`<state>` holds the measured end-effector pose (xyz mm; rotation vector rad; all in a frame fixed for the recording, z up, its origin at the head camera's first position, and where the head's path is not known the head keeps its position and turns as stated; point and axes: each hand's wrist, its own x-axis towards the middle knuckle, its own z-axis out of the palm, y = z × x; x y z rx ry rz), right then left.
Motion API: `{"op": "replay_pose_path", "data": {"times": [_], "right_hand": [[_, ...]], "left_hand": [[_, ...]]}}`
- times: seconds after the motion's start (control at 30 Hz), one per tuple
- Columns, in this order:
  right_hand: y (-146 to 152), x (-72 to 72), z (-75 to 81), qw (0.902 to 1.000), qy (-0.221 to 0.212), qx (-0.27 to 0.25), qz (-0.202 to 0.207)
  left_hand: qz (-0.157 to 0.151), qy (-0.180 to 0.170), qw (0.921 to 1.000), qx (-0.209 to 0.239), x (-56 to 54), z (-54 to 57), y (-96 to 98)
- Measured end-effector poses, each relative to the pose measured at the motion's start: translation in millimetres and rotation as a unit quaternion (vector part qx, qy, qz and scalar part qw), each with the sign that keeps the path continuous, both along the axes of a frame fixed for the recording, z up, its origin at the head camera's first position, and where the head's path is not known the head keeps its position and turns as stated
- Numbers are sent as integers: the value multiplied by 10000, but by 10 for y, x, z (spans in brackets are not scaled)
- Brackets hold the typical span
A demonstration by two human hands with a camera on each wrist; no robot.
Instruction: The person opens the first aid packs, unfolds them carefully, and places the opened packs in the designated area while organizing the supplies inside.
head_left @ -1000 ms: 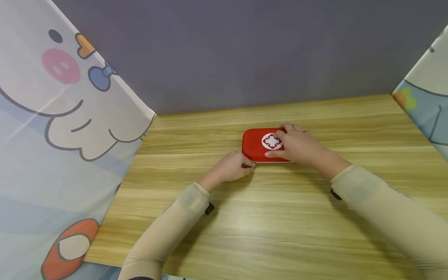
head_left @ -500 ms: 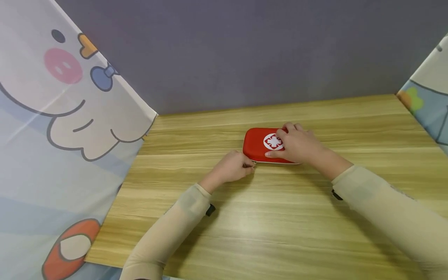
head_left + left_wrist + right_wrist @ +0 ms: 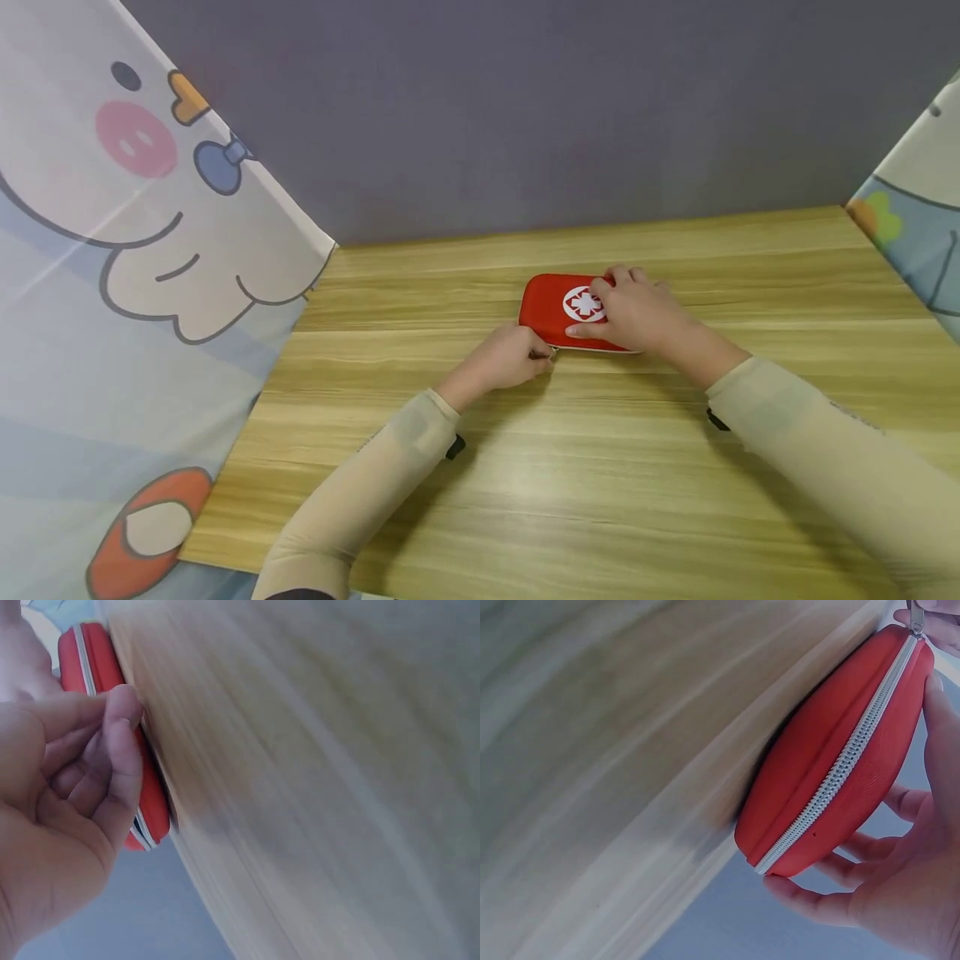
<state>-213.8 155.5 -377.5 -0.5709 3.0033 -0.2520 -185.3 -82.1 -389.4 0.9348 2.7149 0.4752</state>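
A red zip-up first-aid case (image 3: 543, 304) with a white cross emblem lies flat on the wooden table. At its near left corner my left hand (image 3: 510, 357) pinches the metal zipper pull (image 3: 916, 619) between thumb and finger. The right wrist view shows the silver zipper teeth (image 3: 832, 776) meshed along the side to the right of the pull. Behind the left hand, in the left wrist view, a dark gap shows between the zipper tapes (image 3: 142, 829). My right hand (image 3: 637, 312) grips the right part of the case, thumb on its top, fingers toward the far side, covering part of the emblem.
The wood-grain table (image 3: 465, 500) extends around the case on all sides. A grey panel (image 3: 510, 117) stands along the back edge. Cartoon-printed cloth (image 3: 67, 333) hangs at the left, and more printed cloth (image 3: 922, 200) borders the right.
My left hand has moved slightly right along the near edge of the case, taking the zipper pull with it. The right hand keeps its grip, and the case stays nearly in place.
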Motion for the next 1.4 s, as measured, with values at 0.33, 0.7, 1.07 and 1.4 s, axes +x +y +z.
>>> {"op": "replay_pose_path", "data": {"times": [0.33, 0.7, 1.07, 1.4], "right_hand": [[-25, -87, -3, 9998, -43, -108, -164], [-72, -126, -22, 9994, -141, -168, -269], [-106, -124, 2, 9991, -47, 177, -392], [-302, -96, 8, 9943, -94, 562, -900]], "left_hand": [[336, 72, 9993, 125, 40, 3, 63], [245, -169, 9985, 454, 27, -22, 185], [398, 11, 9988, 294, 10, -24, 250], [424, -146, 9989, 116, 67, 11, 373]]}}
